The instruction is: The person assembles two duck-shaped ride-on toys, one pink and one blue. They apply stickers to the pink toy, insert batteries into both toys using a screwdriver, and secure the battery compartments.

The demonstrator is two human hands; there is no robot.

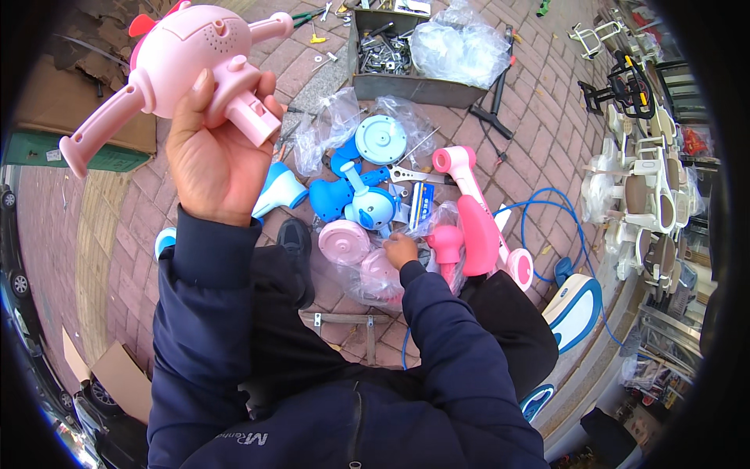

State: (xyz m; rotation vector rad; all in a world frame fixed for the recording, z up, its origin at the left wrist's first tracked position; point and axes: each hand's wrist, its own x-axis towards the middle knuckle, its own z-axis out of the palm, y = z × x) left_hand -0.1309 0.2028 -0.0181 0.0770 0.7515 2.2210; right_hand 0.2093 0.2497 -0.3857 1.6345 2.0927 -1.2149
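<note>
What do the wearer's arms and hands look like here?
Both arms are in dark navy jacket sleeves with plain cuffs ending at the wrists. The left hand and right hand are bare: no gloves, no rings or watch visible.

Bright, even daylight; soft shadows; glare on plastic bags [461, 43]; sharp centre; fisheye bending and dark vignette at the rim.
</note>
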